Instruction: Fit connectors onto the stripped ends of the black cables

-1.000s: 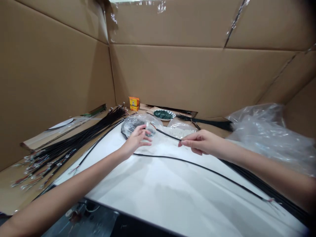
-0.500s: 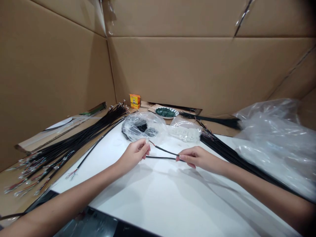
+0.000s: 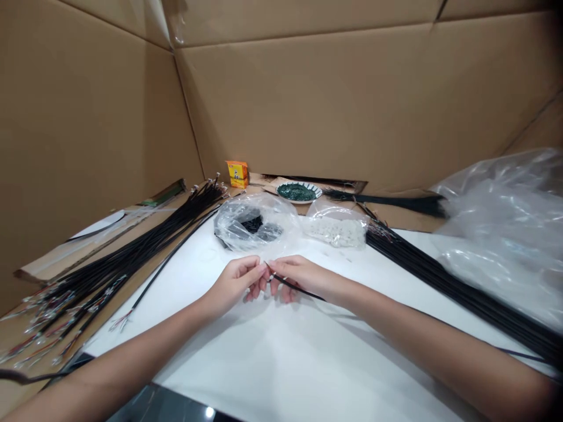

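Over the middle of the white tabletop [image 3: 281,363], my two hands meet at the fingertips. My right hand [image 3: 305,276] is closed around a thin black cable [image 3: 303,290], which trails back under the wrist. At the cable's tip a short reddish-orange wire shows between the fingertips. Thumb and forefinger of my left hand [image 3: 240,280] are pinched together at that tip; what they grip is too small and covered to name. Just beyond the hands lie a clear plastic bag with black pieces [image 3: 253,224] and a clear bag of small white parts [image 3: 336,231].
Bundled black cables with bare coloured wire ends [image 3: 149,246] lie at left. More black cables [image 3: 431,281] run along the right, beside a large crumpled plastic bag [image 3: 505,240]. Behind stand a plate of dark green bits [image 3: 299,192] and a yellow-orange box [image 3: 237,174]. Cardboard walls [image 3: 352,105] enclose the table.
My right hand has moved left with the black cable until its fingertips meet those of my left hand. The gap between the hands has closed. The camera view has shifted slightly.
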Motion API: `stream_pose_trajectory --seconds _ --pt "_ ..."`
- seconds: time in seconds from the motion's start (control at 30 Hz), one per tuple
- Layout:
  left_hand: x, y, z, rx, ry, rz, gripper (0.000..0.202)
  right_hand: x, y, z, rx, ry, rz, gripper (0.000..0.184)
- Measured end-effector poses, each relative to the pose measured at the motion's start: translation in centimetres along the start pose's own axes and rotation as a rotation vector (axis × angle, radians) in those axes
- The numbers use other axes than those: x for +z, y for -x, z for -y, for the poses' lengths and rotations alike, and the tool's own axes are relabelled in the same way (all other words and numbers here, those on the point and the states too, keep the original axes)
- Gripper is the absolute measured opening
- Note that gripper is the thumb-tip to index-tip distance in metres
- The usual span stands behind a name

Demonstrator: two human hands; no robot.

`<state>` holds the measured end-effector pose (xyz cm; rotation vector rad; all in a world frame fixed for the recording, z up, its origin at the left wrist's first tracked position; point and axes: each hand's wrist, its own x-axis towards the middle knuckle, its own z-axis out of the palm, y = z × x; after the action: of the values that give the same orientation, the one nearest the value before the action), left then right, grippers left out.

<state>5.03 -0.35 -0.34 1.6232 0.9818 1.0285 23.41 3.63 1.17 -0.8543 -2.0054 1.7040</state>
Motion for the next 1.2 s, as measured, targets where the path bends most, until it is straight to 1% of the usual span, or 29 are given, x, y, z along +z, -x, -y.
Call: stream_pose_trajectory --seconds 0.07,0.13,0.3,0.43,0.5,0.6,0.73,0.9,1.07,1.2 --pt "-0.2 0.2 0.0 -0.014 0.011 0.003 0.036 0.2 -0.5 0.1 0.031 -0.049 -0.018 0.045" --pt "-0.3 0.3 0.0 -0.033 0.033 0.012 0.036 0.3 -0.4 0.1 0.046 -0.099 -0.037 0.046" --pt "-0.5 0.2 0.4 -0.129 0.125 0.033 0.034 0.4 0.4 -0.1 -0.008 -0.159 -0.114 0.042" --pt "-0.6 0.2 0.7 -0.182 0.178 0.059 0.033 0.4 0.1 -0.7 -0.028 -0.214 -0.104 0.036" --pt "-0.6 0.2 0.7 -0.178 0.187 0.074 0.033 0.4 -0.1 -1.0 -0.060 -0.202 -0.119 0.033" --pt "-0.6 0.2 0.8 -0.173 0.187 0.070 0.033 0.3 -0.1 -1.4 -0.114 -0.124 -0.156 0.032" --pt "-0.5 0.1 0.8 -0.184 0.145 0.032 0.033 0.3 0.0 -1.9 -0.146 -0.077 -0.157 0.031" --pt "-0.1 0.4 0.6 -0.133 0.034 -0.043 0.033 0.7 0.3 -2.1 -0.176 -0.110 -0.175 0.026" --pt "0.3 1.0 0.2 -0.141 0.034 -0.054 0.034 1.0 0.6 -1.9 -0.195 -0.148 -0.186 0.026" --pt "0.4 0.8 0.1 -0.151 0.054 -0.147 0.032 1.1 0.6 -1.7 -0.184 -0.174 -0.222 0.028"
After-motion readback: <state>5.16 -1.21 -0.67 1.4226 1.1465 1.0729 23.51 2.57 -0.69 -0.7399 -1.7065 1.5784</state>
